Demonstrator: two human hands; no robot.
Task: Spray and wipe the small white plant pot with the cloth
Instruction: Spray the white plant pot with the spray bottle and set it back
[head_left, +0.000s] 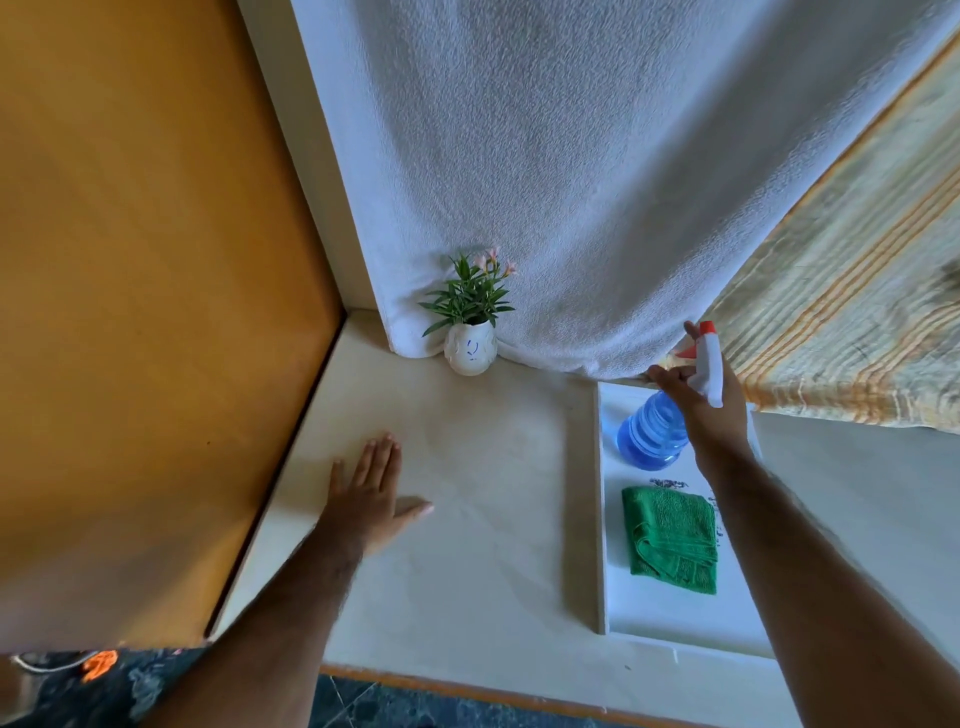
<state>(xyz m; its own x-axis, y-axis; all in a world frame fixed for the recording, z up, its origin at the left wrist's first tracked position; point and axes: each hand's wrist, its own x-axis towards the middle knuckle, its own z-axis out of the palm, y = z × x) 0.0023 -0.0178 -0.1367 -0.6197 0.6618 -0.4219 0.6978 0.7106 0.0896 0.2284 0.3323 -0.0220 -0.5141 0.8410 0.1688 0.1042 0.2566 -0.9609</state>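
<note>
Blue spray bottle (655, 428) in right hand (709, 410), seemingly gripped

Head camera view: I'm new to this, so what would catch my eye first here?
Probably the blue spray bottle with its white and red trigger head, gripped by the right hand above the white tray at the right. On that tray lies a folded green cloth. Farther back, against a hanging white towel, stands the small white plant pot, while the left hand rests flat on the counter.
</note>
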